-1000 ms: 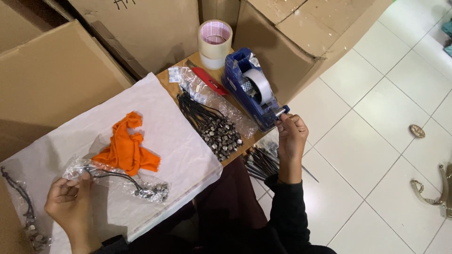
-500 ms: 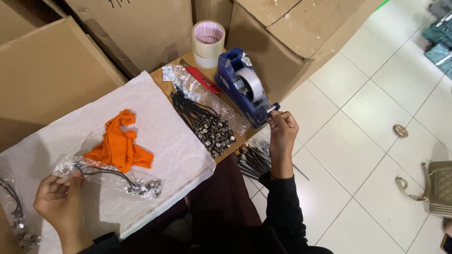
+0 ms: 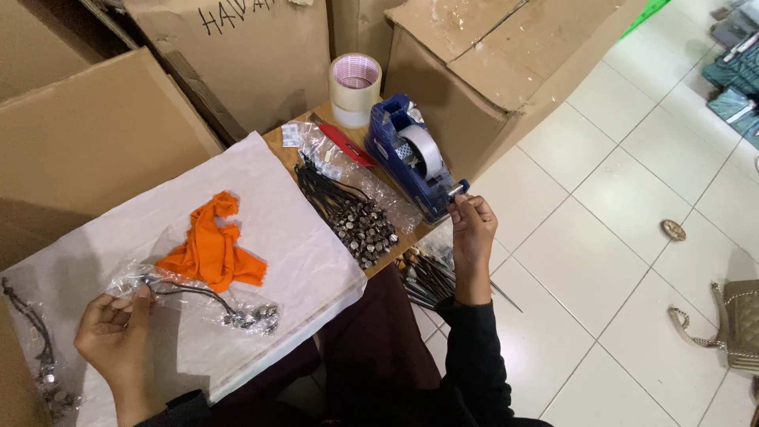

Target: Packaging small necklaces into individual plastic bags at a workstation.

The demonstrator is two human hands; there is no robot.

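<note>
1. Head view: the left hand rests on a white sheet spread over the work surface, its fingers pinched on one end of a clear plastic bag that holds a dark cord with metal beads.
2. The bag lies flat on the sheet, just below a crumpled orange cloth and touching its lower edge.
3. The right hand is raised at the front end of a blue tape dispenser, fingertips closed at the cutter end; whether a strip of tape sits between them cannot be told.
4. The dispenser stands on a small wooden table at its right edge, with a roll of clear tape upright just behind it.
5. A red flat tool lies between the roll and a heap of dark cords with metal beads, which spreads along the sheet's right border.
6. More dark cords hang below the table edge, under the right wrist.
7. Cardboard boxes stand behind the table; a beige quilted handbag lies on the tiled floor, well apart to the right.
</note>
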